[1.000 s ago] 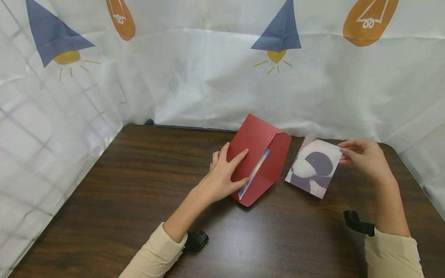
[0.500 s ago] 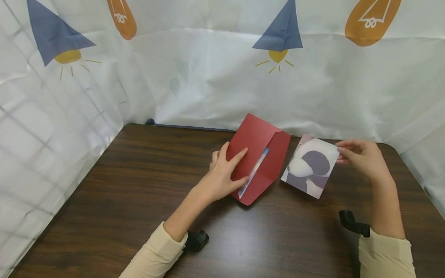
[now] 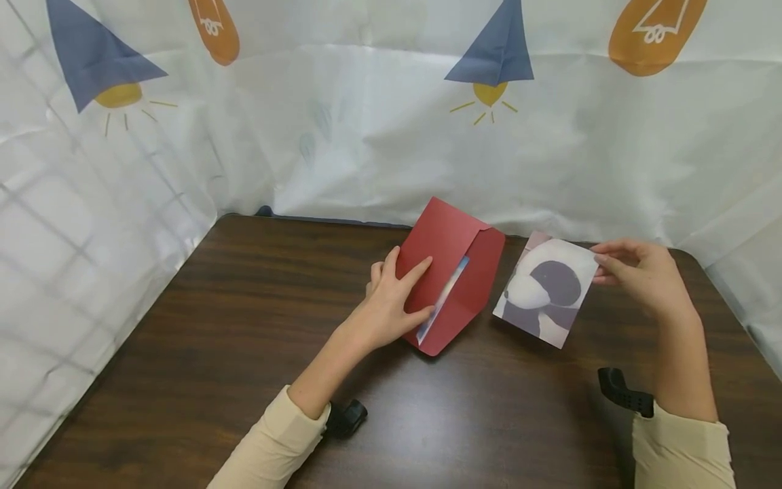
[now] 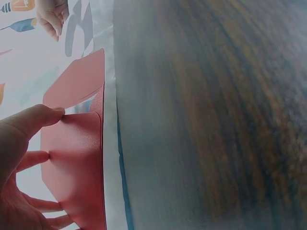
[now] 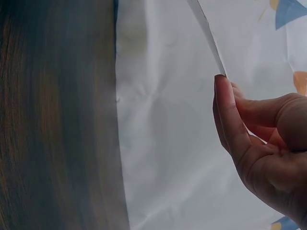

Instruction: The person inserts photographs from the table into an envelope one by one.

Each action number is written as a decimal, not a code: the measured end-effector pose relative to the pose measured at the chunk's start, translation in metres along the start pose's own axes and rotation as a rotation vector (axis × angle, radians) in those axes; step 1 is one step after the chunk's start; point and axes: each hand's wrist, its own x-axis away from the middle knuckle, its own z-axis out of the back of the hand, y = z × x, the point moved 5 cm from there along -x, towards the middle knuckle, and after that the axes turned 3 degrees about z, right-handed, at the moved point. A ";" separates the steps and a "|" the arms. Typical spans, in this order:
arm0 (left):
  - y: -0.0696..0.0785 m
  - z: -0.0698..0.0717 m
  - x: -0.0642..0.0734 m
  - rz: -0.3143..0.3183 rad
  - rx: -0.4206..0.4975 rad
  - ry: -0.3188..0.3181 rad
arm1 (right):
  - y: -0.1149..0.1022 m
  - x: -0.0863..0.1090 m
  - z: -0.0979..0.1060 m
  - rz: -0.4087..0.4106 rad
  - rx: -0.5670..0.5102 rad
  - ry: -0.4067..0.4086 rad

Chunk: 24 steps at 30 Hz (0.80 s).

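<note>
On the left, my left hand [image 3: 385, 302] holds a red envelope [image 3: 442, 238] with its fingers spread over the front and side. Its thumb [image 4: 48, 115] lies at the mouth, where the flap stands open. A strip of a blue-and-white card [image 3: 449, 288] shows inside the envelope. At the right, my right hand [image 3: 641, 272] pinches the upper right corner of a photo card [image 3: 546, 292] printed with a grey-and-white plush animal. The card tilts beside the envelope, apart from it. In the right wrist view, the card's edge [image 5: 211, 40] rises from the fingertips.
A dark wood-grain table [image 3: 244, 305] stretches beneath both hands. White sheeting [image 3: 342, 142] with lamp and bulb prints hangs behind its far edge and at the sides. Black wrist-camera mounts [image 3: 346, 419] sit at both cuffs.
The photo card and right hand have shifted slightly left toward the envelope. The left hand still holds the envelope almost in the same place.
</note>
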 end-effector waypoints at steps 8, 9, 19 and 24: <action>0.000 -0.002 -0.001 0.009 0.007 -0.001 | -0.009 0.003 -0.001 0.003 0.005 -0.006; -0.001 -0.003 -0.001 0.008 0.007 -0.002 | -0.010 0.003 -0.002 0.002 0.014 -0.006; -0.001 -0.004 -0.002 0.005 -0.001 0.007 | -0.017 0.003 -0.003 -0.012 -0.023 -0.006; 0.000 -0.003 -0.002 0.009 0.005 0.014 | -0.023 0.004 -0.006 0.001 -0.055 -0.018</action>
